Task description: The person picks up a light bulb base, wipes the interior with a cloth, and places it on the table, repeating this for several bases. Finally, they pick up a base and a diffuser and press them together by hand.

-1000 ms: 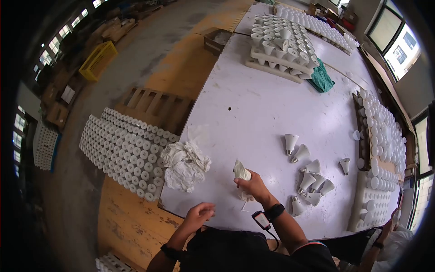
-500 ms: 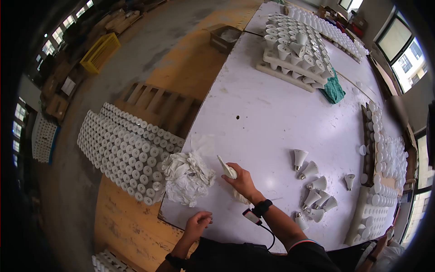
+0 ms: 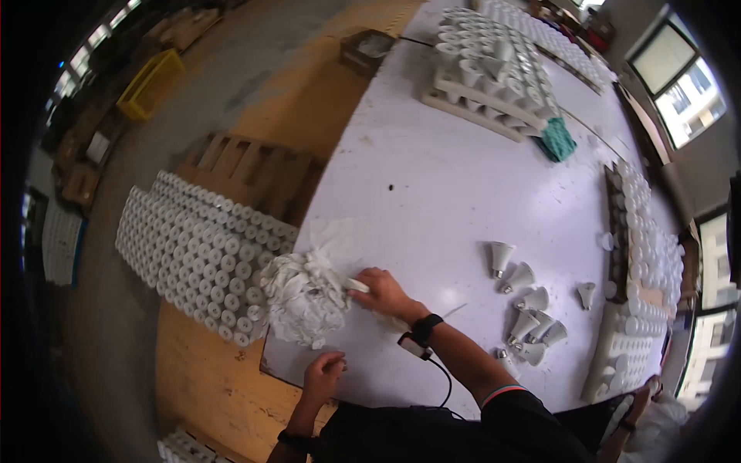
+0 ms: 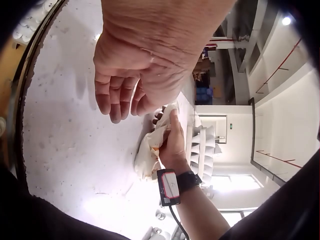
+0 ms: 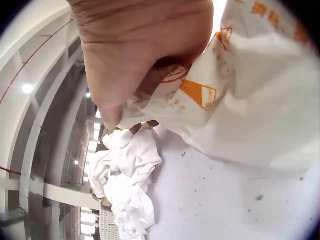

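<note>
My right hand [image 3: 384,293] grips a white cloth or bag with orange print [image 5: 240,95], its fingers curled round the gathered part, right beside the crumpled pile of white cloth [image 3: 302,299]. In the right wrist view the pile [image 5: 129,175] lies beyond the fingertips. My left hand [image 3: 323,378] hangs by the table's front edge, holding nothing; in the left wrist view that hand [image 4: 145,65] has its fingers loosely bent above the tabletop. Whether the held piece touches the pile cannot be told.
Several white bulbs [image 3: 531,299] lie on the right of the white table [image 3: 401,224]. Stacked trays of white cups [image 3: 486,108] and a green cloth [image 3: 556,140] stand at the back. Rows of white round pieces [image 3: 193,255] are left of the table; another person's arm [image 3: 634,409] shows at lower right.
My right hand has moved left with the held white piece, from mid-table to the side of the crumpled cloth pile. My left hand stays near the front edge.
</note>
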Available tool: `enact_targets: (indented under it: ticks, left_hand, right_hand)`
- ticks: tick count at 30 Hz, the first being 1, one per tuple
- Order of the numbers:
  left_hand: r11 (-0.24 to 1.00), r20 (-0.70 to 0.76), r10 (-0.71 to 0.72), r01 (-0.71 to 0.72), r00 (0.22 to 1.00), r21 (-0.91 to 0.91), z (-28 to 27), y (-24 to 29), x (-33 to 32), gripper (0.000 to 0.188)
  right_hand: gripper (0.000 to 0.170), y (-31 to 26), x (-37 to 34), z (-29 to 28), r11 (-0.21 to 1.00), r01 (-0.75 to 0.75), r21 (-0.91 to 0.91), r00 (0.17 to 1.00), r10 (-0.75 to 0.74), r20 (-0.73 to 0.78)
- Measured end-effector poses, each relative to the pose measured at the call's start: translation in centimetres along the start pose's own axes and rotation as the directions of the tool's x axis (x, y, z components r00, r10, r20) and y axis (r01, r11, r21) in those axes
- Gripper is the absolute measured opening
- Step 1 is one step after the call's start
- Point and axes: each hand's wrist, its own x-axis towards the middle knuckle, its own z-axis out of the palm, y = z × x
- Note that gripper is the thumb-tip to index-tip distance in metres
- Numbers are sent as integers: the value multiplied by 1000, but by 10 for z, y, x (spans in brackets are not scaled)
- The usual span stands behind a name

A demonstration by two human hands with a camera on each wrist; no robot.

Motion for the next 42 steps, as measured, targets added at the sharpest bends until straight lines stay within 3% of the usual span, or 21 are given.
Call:
enact_targets:
  ticks: [2, 3, 4, 6, 9, 11, 13, 16, 23, 26, 27, 28, 30, 31, 33, 34, 36, 38, 39, 40, 42]
  left_hand:
    - [999, 17, -34, 34, 999, -14, -2, -4, 1, 22]
    - [999, 18, -38, 38, 999, -1, -3, -5, 3, 23]
    - [998, 6, -47, 47, 999, 35, -3, -4, 4, 23]
    - [999, 103, -15, 9, 995, 52, -1, 1, 8, 24]
    - [986, 130, 97, -113, 987, 125, 1, 26, 3, 29]
    - [946, 181, 115, -163, 977, 279, 3, 32, 4, 24]
    - [942, 230, 145, -206, 962, 267, 13, 42, -4, 26]
    - [923, 362, 168, -275, 917, 268, 33, 42, 3, 28]
    - [919, 528, 140, -308, 838, 245, 112, 27, 10, 24]
    - [870, 619, 159, -405, 769, 280, 172, 21, -1, 25]
    - [728, 657, 239, -579, 715, 366, 194, 22, -5, 25]
    - [725, 649, 243, -579, 721, 372, 215, 22, -11, 25]
    - [303, 732, 486, -878, 478, 371, 260, 23, -24, 27]
    - [302, 723, 485, -870, 492, 390, 278, 28, -30, 27]
    - [177, 814, 409, -911, 412, 372, 303, 36, -36, 33]
    - [180, 803, 407, -900, 436, 398, 308, 32, -35, 33]
    - [41, 872, 355, -937, 337, 346, 316, 22, -29, 40]
    - [0, 879, 323, -928, 351, 371, 325, 24, -34, 41]
    - [-39, 890, 291, -925, 352, 379, 326, 24, -37, 42]
    - [-33, 846, 337, -893, 413, 449, 328, 18, -37, 42]
    - [-191, 855, 334, -860, 396, 473, 330, 3, -33, 41]
  right_hand:
    - [24, -5, -6, 8, 987, 6, -158, 991, -27, -130]
    - [25, -4, -8, 13, 990, 12, -140, 985, -36, -169]
    - [27, -7, -12, 9, 980, 26, -200, 990, -54, -134]
    - [30, -18, -21, 8, 972, -98, -214, 973, 48, -226]
    - [23, -36, -57, -2, 989, -141, -44, 836, 96, -541]
    - [21, -44, -97, -27, 986, -151, 64, 815, 161, -556]
    - [21, -61, -150, -49, 949, -210, 234, 774, 308, -553]
    - [24, -73, -228, -78, 848, -336, 410, 631, 526, -571]
    - [19, -68, -360, -112, 768, -244, 592, 268, 640, -720]
    - [11, -51, -409, -149, 748, -155, 646, 284, 660, -696]
    - [18, -61, -421, -172, 753, -152, 640, 281, 654, -702]
    - [26, -70, -435, -200, 758, -150, 635, 278, 648, -709]
    - [30, -59, -466, -247, 822, -206, 531, 309, 569, -762]
    - [27, -50, -480, -272, 822, -228, 522, 304, 569, -764]
    - [24, -34, -504, -326, 841, -233, 489, 297, 540, -787]
    - [23, -25, -511, -354, 852, -177, 492, 288, 523, -802]
    - [22, -11, -519, -407, 783, 24, 621, 267, 594, -759]
    - [22, 19, -519, -448, 605, 279, 746, 284, 690, -666]
    - [23, 35, -517, -463, 578, 289, 763, 325, 690, -647]
    - [23, 59, -510, -474, 564, 298, 770, 344, 689, -638]
    - [27, 102, -490, -485, 660, 103, 744, 319, 686, -654]
